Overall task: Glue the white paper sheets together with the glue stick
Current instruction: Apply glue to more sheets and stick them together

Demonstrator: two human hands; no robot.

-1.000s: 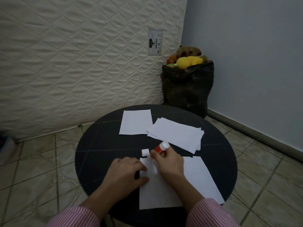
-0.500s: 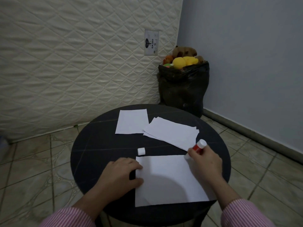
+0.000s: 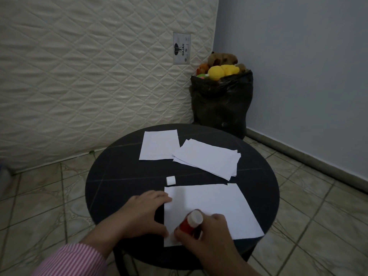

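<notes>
While the round black desk [image 3: 123, 172] carries a spare stack of sheets [image 3: 207, 159], I pin the near white sheet [image 3: 215, 204] by its left edge with my left hand [image 3: 139, 214], fingers loosely curled on it. My right hand [image 3: 209, 234] grips the glue stick [image 3: 190, 223], which has swept from the far right corner to the near left corner, so gluing looks nearly done. Its cap [image 3: 170, 180] lies apart.
</notes>
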